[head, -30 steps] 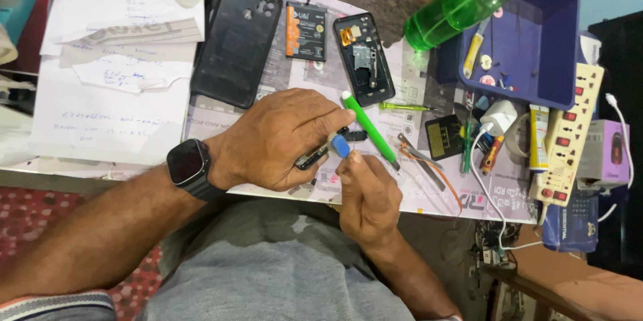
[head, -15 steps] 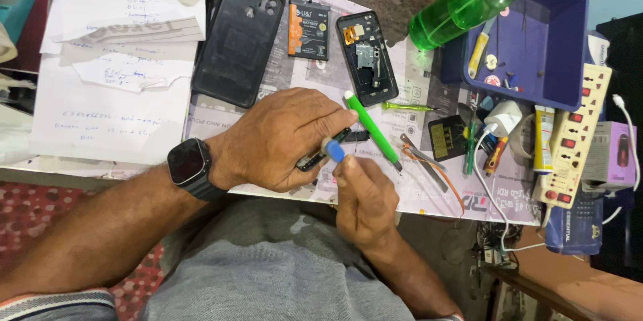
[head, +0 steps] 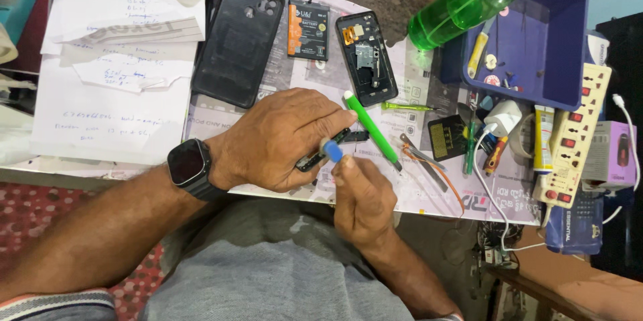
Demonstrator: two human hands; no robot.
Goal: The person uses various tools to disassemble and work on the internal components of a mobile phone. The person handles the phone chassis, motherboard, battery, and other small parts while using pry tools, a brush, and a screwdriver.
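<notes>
At the centre of the frame the left hand (head: 281, 140), wearing a dark smartwatch (head: 189, 165), closes its fingers around a small black phone part (head: 333, 148), thin, flat and rigid-looking, probably light and easily cracked, so best held by its edges as it is now. The right hand (head: 365, 204), just below, pinches a blue-tipped tool (head: 331, 151) against that part with thumb and forefinger shut tight. A green plastic pry stick (head: 370, 128) lies just to the right. Higher up sit an opened phone body (head: 366, 57), a matte black back cover (head: 240, 38), a flat battery (head: 308, 29) and a glossy green bottle (head: 469, 3).
</notes>
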